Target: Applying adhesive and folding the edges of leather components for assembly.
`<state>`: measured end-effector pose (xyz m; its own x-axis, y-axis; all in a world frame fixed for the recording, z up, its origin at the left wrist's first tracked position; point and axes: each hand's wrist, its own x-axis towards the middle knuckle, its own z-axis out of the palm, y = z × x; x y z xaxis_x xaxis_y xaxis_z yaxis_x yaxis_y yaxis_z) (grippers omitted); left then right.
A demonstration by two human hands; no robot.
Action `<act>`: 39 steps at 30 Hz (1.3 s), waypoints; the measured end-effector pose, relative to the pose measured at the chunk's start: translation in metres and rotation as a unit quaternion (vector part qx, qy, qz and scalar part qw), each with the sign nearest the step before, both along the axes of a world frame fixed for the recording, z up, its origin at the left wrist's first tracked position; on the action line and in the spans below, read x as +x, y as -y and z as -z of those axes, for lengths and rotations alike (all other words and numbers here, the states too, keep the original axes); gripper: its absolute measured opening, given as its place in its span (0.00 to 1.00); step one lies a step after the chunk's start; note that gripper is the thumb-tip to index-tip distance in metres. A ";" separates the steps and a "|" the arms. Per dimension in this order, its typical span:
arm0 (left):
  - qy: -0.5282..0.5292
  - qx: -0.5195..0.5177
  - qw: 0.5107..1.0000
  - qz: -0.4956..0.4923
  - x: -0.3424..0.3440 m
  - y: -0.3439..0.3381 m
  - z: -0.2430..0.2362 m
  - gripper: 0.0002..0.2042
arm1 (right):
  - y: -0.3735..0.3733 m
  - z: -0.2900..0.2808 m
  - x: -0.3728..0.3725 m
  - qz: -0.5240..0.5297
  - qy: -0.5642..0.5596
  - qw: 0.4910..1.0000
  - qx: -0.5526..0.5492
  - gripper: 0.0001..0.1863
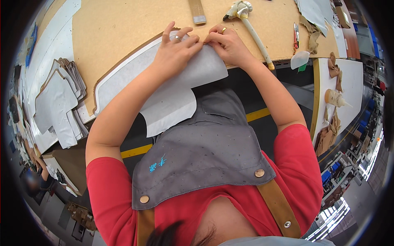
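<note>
A large panel point(131, 63) with a white backing and a narrow brown edge lies over the front of the worktable. Its near part hangs past the table edge toward my apron. My left hand point(175, 48) rests on its upper edge, one finger raised and the thumb and other fingers drawn together on the border. Close beside it, my right hand point(229, 44) pinches the same border between thumb and fingers. The fingertips of both hands nearly meet; the bit of edge between them is partly hidden.
Beyond my right hand lies a hammer-like tool point(256, 39) with a wrapped head. A red-handled tool point(296, 37) and brown scraps point(314, 39) are farther right. Stacked white-backed pieces point(57, 102) sit at left. A side table point(349, 94) holds a squeeze bottle point(334, 98).
</note>
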<state>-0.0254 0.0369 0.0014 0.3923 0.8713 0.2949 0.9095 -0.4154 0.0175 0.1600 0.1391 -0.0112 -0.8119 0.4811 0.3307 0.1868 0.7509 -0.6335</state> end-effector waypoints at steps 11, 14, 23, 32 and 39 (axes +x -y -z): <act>0.100 0.021 0.992 -0.072 0.006 0.038 0.002 0.18 | 0.018 -0.007 -0.003 0.066 0.007 0.998 0.015 0.15; 0.118 -0.002 0.991 -0.063 0.005 0.037 0.003 0.18 | 0.025 -0.005 -0.003 0.059 0.043 0.994 0.083 0.14; 0.240 -0.033 0.964 -0.113 -0.012 0.037 0.001 0.14 | 0.031 -0.007 -0.017 0.102 0.034 0.994 0.025 0.14; 0.157 -0.006 0.975 -0.157 -0.009 0.037 0.004 0.14 | 0.037 -0.002 -0.036 0.122 0.041 0.991 0.032 0.15; 0.153 0.002 0.975 -0.160 -0.007 0.036 0.007 0.15 | 0.043 0.000 -0.037 0.123 0.047 0.984 0.122 0.14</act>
